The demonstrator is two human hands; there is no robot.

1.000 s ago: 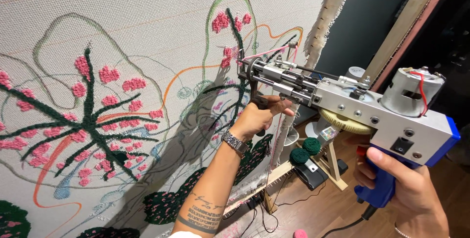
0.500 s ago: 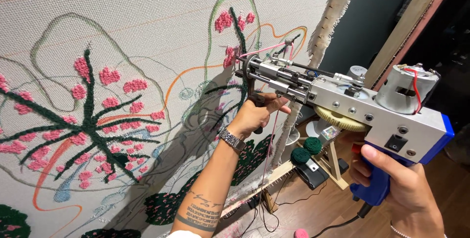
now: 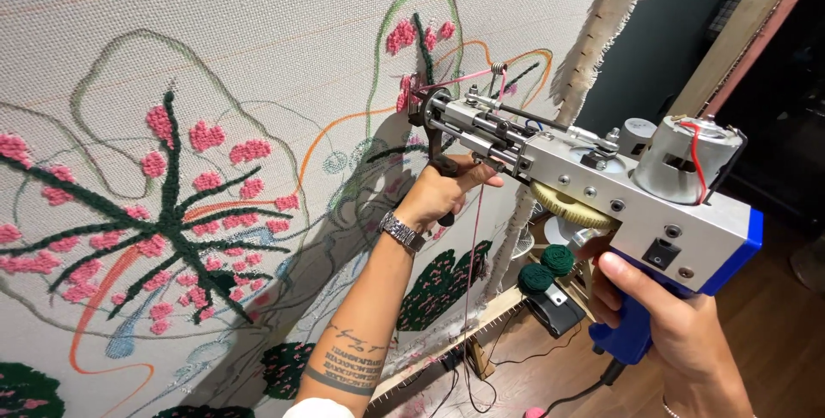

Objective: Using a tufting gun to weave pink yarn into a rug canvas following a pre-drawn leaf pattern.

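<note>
A silver tufting gun with a blue rear grip and a round motor on top points at a stretched white cloth. Its needle tip presses against the cloth at a patch of pink tufts. My left hand is closed around the gun's black front handle, a metal watch on the wrist. My right hand grips the blue rear handle, low at the right. Pink yarn runs from the gun's guide down toward the floor.
The cloth carries tufted pink flowers, dark green stems and drawn orange and green outlines. A frayed cloth edge and wooden frame lie to the right. Green yarn balls and a black device sit below, with cords on the wooden floor.
The gun has moved up and toward the cloth; its tip now touches the pink tufts. Both hands moved with it.
</note>
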